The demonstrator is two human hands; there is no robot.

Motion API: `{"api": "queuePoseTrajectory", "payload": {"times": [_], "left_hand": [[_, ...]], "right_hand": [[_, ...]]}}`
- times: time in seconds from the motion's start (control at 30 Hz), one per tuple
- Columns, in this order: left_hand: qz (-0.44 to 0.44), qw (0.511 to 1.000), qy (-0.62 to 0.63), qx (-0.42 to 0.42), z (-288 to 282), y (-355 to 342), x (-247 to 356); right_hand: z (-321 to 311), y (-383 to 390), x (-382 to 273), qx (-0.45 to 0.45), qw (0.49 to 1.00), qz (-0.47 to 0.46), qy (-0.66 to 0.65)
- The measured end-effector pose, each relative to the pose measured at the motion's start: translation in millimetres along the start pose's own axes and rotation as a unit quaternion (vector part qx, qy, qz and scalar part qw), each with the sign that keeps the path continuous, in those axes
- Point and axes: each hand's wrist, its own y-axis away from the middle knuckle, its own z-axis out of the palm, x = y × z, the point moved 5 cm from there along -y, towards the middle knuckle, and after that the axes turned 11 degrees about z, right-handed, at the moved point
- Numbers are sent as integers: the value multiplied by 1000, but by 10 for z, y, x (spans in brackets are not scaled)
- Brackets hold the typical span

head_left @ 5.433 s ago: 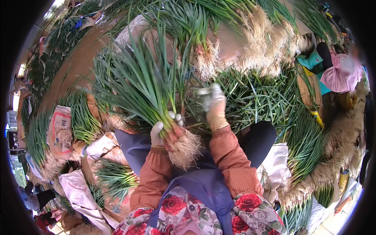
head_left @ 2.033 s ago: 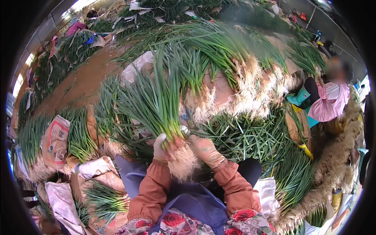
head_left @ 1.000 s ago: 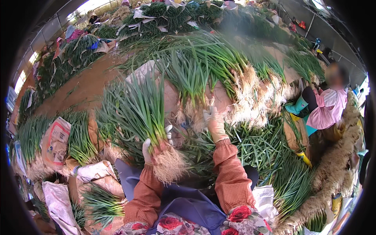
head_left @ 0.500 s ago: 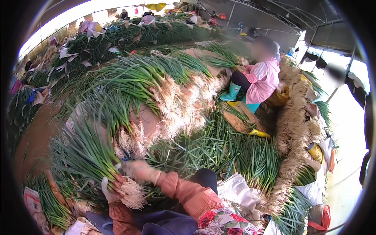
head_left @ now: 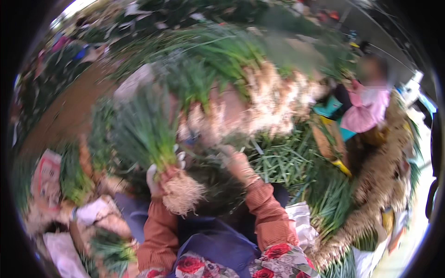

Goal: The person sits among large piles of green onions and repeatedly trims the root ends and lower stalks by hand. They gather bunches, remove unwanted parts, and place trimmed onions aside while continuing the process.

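Note:
My left hand point(head_left: 153, 180), in a white glove, is wrapped round a bunch of green onions point(head_left: 162, 143) just above the roots. Long green leaves fan up and away to the left, while the pale, shaggy roots point(head_left: 183, 192) hang toward me. Apart from the bunch, to its right, is my gloved right hand point(head_left: 237, 164). Motion smears its fingers, and I cannot make out whether it holds the thin leaves beside it. Loose green leaves point(head_left: 282, 160) lie in a heap just beyond it.
More bunches, roots toward me, form a long row point(head_left: 273, 99) ahead. A co-worker in pink point(head_left: 368, 109) sits at the far right by a root-edged pile point(head_left: 375, 176). At the left are a printed sack point(head_left: 47, 173) and a brown dirt path point(head_left: 69, 111).
The view has swung left and down, so the scene sits farther right. My right hand has moved away from the bunch to the right. My left hand still holds the green onions.

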Motion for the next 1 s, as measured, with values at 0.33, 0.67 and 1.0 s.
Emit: {"api": "queuePoseTrajectory", "payload": {"times": [0.33,0.67,1.0], "left_hand": [[89,992,-72,-52,485,799,726],[83,987,-128,-54,578,1322,783],[72,985,-147,-55,556,1420,808]], "right_hand": [[974,293,-1456,-372,891,1,-262],[1337,890,-1856,-470,870,-13,-147],[872,1010,-1759,-306,923,-121,-200]]}}
